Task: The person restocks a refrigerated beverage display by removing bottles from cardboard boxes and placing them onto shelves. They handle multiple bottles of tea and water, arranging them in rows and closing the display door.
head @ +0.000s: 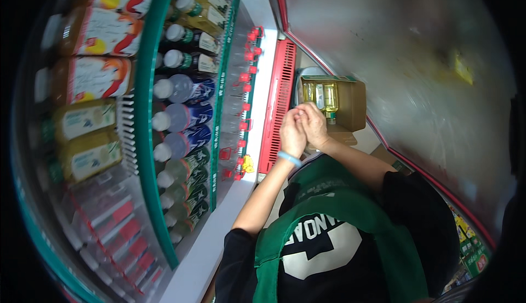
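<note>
My left hand (292, 133), with a pale blue bracelet at its wrist, and my right hand (313, 125) are pressed together with bent fingers. Whether something small lies between them cannot be seen. Just beyond and to the right stands an open cardboard carton (356, 105) holding bottles of yellow liquid (330, 96). To the left, bottles fill the shelves of an open refrigerated display case: blue-labelled bottles (181, 88), dark bottles with white caps (201, 42) and yellow drinks (92, 118). Clear bottles with red caps (245, 107) line the lowest visible shelf.
Green shelf edges (224, 72) run along the case, above a red slotted grille (282, 68) at its base. The case's glass door (419, 109), with a red-trimmed edge, stands open at my right. Colourful packages (468, 237) lie beyond it at the lower right.
</note>
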{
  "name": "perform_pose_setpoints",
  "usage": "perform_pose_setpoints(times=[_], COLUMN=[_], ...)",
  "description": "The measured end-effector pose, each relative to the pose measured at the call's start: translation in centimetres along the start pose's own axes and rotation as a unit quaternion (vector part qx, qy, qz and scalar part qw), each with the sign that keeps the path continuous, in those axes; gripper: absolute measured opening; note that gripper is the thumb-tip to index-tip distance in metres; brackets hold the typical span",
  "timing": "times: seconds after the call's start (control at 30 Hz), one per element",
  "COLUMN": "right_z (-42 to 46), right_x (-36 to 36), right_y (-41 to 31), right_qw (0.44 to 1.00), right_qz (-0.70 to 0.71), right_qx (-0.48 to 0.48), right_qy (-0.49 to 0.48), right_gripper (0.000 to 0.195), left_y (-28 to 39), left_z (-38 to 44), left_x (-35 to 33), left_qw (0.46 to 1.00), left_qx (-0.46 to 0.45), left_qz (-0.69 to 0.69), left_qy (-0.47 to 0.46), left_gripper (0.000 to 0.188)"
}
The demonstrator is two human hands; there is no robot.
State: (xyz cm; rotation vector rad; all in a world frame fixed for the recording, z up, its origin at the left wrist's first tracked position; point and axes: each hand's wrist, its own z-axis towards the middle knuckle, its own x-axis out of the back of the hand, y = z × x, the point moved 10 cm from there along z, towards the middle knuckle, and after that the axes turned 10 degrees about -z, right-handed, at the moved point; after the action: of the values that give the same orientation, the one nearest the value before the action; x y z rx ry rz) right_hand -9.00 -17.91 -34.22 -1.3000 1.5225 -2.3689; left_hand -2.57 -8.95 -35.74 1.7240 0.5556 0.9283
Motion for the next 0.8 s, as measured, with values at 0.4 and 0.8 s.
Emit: perform_pose_setpoints(times=[0.4,0.8], right_z=[-9.4,-10.1], right_x=[-6.4,-14.2], right_y=[16.9,25.1], right_qw=[0.759,0.754], right_qz=[0.531,0.050], right_qx=[-0.364,-0.578], right_qy=[-0.101,-0.309], right_gripper=[0.010,0.022], left_y=[1.5,-9.8], left_z=[0.3,1.4], left_x=[-11.6,-8.3], left_qw=[0.981,0.977], left_qx=[-0.098,-0.004], left_qz=[0.136,0.152], left_qy=[-0.096,-0.147], left_gripper=[0.026,0.037])
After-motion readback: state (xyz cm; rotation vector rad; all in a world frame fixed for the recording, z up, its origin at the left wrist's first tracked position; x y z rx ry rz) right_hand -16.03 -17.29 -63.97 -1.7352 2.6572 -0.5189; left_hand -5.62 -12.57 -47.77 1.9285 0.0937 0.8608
